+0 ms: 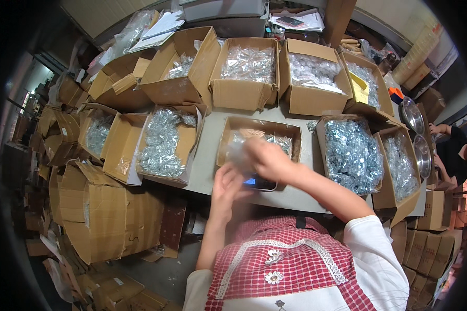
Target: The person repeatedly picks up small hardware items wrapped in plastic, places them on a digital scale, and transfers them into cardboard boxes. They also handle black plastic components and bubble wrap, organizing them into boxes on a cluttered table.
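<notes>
Clear plastic bag (236, 154): likely light, limp, slippery; pinch three-o'clock edge.
Right hand (270, 160): closed on bag.
Left hand (226, 182): hold unclear, blurred.

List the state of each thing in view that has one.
Right hand, blurred, grip unclear
Left hand, fingers bent, grip unclear
Clear plastic, blurred
Display, lit blue
Center box, open, parts inside
Box just left, open, partly filled
Back middle box, open, well filled
Large left box, creased
</notes>
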Tool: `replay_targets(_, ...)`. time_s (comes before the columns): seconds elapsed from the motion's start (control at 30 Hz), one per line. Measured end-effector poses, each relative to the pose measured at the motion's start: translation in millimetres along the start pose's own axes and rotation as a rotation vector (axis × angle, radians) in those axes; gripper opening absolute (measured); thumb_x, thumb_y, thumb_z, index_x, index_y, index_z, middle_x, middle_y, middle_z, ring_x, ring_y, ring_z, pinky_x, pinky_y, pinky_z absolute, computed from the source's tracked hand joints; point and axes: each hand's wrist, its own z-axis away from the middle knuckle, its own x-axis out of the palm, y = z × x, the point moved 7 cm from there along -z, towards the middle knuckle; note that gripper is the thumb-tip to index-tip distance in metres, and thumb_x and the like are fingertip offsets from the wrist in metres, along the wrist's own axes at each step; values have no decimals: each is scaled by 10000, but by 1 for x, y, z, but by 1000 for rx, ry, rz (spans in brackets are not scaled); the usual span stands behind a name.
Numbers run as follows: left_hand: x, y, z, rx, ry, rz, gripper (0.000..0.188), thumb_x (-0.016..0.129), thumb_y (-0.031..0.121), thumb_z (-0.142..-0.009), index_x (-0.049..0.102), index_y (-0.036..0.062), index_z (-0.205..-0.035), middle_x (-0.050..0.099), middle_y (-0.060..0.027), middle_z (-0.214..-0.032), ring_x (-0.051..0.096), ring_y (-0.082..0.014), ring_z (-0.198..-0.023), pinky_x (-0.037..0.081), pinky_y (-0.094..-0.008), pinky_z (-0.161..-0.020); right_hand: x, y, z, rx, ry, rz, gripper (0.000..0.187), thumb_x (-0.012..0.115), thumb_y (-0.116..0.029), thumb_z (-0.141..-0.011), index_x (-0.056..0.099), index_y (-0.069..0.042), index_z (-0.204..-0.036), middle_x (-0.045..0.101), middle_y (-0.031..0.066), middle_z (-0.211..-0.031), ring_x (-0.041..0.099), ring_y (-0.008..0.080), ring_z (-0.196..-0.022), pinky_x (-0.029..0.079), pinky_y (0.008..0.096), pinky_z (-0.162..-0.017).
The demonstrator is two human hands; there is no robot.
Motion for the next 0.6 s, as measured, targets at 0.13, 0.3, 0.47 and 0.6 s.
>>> replay_targets(0.13,-7,-9,5,-23,26,258,521,632,246,-991,449,48,-1436,624,-103,-1183,656,-178,-1020,562,-290,-768,9,-33,2,-2,-305,-418,270,625,-149,-938,659,-19,-1172,681,171,-1074,671,300,-1044,531,410,-912)
replay_targets(0.3,1,-28,-1,-121,-193,794,452,565,142,-955,508,-32,-1368,643,-72,-962,617,-137,-814,480,-227,-680,-3,40,-61,122,-65,309,296,669,-290,-908,625,-21,-1023,712,196,-931,695,386,-880,552,465,-763)
replay_targets(0.47,-7,-18,16,103,-145,858,619,610,135,-889,407,-43,-1445,598,-66,-1053,577,-168,-903,498,-317,-774,19,72,-66,57,-187,611,296,636,-327,-899,664,-98,-1084,727,136,-950,714,347,-866,561,472,-729)
replay_targets(0.6,-11,-8,19,180,-101,991,614,644,131,-830,483,59,-1418,538,-166,-1404,523,-305,-1302,435,-555,-1072,-17,46,-69,149,-18,178,265,645,-262,-957,697,-45,-1100,727,169,-807,711,280,-632,569,389,-576)
